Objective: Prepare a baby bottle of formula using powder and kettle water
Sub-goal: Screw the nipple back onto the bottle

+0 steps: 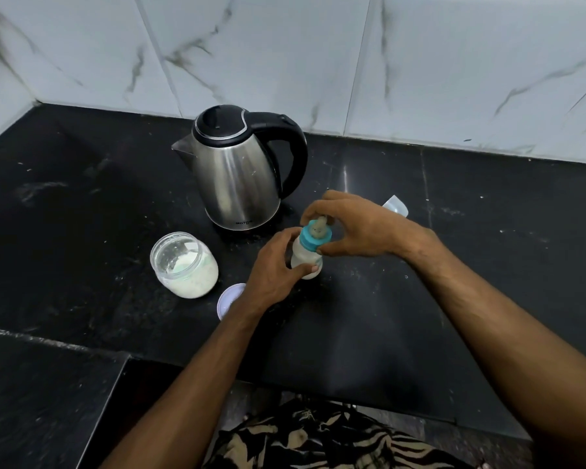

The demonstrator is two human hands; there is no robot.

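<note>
Centrally on the black bench (pixel 82 184), the left hand (pixel 274 270) grips the baby bottle (pixel 307 257) body while the right hand (pixel 354 225) clasps its teal collar (pixel 313 239). Behind stands the kettle (pixel 237 170); the open powder jar (pixel 183 264) and its lid (pixel 229 297) lie left, a clear cap (pixel 395 204) right, marble tiles (pixel 420 62) along the rear edge.

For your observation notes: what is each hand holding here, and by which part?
Both hold the baby bottle: the left hand grips its body, and the right hand grips the teal collar around the teat.
</note>
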